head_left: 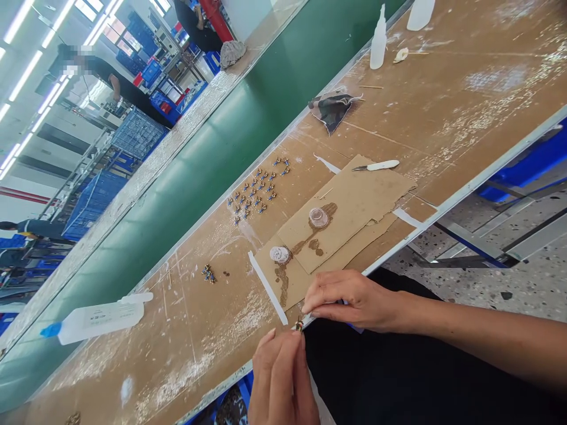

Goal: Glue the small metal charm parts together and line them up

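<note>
My left hand (283, 375), at the table's front edge, pinches a tiny painted figure (299, 324) between thumb and fingertips. Close above it, my right hand (349, 300) is closed in a pinch; whatever its fingertips hold is too small to make out. Beyond my hands lies a brown cardboard sheet (349, 218) carrying two small whitish, crusted caps (280, 255) with wet brown stains around them. A white-handled knife (383, 165) rests on the sheet's far end. Many similar small figures (254, 192) stand spread out past the cardboard, and a little cluster of figures (208, 273) sits farther left.
A large translucent bottle with a blue base (101, 321) lies at the left. A white nozzle bottle (378, 44) stands at the far right, near a camouflage cloth scrap (333, 109). A green conveyor belt (208, 159) runs behind the table. Other people work in the background.
</note>
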